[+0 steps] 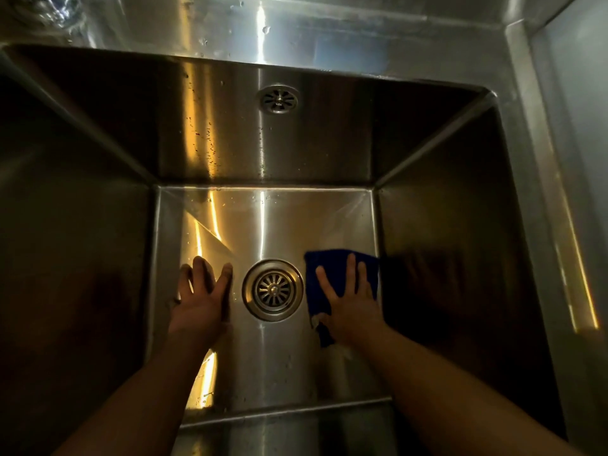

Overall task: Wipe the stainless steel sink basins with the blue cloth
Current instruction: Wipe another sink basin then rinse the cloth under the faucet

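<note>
I look straight down into a deep stainless steel sink basin. The blue cloth lies flat on the basin floor, to the right of the round drain and against the right wall. My right hand presses on the cloth with fingers spread and straight. On the other side of the drain my left hand rests flat on the bare steel floor, fingers spread, holding nothing.
A round overflow grille sits high on the far wall, which carries water drops. A wet steel ledge runs behind the basin. A steel rim borders the right side. The side walls are dark.
</note>
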Available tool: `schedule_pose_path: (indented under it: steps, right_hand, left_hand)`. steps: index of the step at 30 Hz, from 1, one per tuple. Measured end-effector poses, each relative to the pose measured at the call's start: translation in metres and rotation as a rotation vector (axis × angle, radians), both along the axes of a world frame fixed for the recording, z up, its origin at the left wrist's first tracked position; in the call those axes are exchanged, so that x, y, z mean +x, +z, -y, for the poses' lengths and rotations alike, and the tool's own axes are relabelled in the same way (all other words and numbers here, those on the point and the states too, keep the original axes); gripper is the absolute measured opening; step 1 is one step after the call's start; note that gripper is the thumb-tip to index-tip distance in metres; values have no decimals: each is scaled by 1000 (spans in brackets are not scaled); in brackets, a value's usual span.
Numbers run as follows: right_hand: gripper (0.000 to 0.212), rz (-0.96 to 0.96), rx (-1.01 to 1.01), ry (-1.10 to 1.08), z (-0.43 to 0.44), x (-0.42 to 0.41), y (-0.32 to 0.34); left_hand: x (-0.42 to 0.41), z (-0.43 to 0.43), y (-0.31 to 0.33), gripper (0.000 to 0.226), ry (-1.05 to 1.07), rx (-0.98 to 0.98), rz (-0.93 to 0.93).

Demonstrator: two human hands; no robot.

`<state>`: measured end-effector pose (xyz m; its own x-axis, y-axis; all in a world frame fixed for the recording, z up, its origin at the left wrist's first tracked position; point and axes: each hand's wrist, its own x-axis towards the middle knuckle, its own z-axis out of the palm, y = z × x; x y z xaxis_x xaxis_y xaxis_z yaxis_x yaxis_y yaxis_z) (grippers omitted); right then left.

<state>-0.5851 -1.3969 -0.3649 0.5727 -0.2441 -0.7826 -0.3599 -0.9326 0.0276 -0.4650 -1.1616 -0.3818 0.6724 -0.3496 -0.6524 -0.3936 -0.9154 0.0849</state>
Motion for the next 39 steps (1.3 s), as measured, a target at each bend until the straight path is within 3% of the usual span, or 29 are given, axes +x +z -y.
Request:
schedule_pose_path:
  steps: [7, 12, 16, 18, 20, 22, 24, 29, 33, 39]
  right_hand:
    - [92, -223, 39, 44, -34, -50, 11]
    - [100, -488, 104, 38, -48, -73, 13]
    - [88, -574, 90, 158, -48, -54, 24]
    - [66, -423, 71, 241, -42, -37, 36]
    - [40, -108, 42, 231, -29, -22, 43]
    - [45, 49, -12, 138, -11, -16, 42]
    - [58, 1, -74, 110, 1, -19, 36]
    - [48, -64, -90, 89, 5, -34, 15]
    - [62, -49, -106, -62, 6, -31, 16]
    - [47, 344, -148, -291, 18, 1, 31]
  left_hand:
    - [-3, -5, -3, 112, -29, -27, 46]
    - [-3, -5, -2, 111, -33, -32, 37]
    - [-2, 1, 6, 111, -27, 19, -7]
    - [-3, 5, 11, 105, -14, 0, -10]
    - [-9, 10, 16, 94, -3, -96, 61]
    - [-15, 14, 21, 86, 1, -196, 130]
    - [-20, 21, 25, 82, 17, -267, 134]
    - [-29, 31, 28, 75, 59, -438, 124]
    - [-33, 34, 29, 69, 69, -478, 144]
    - [-60, 60, 34, 68, 6, -540, 180]
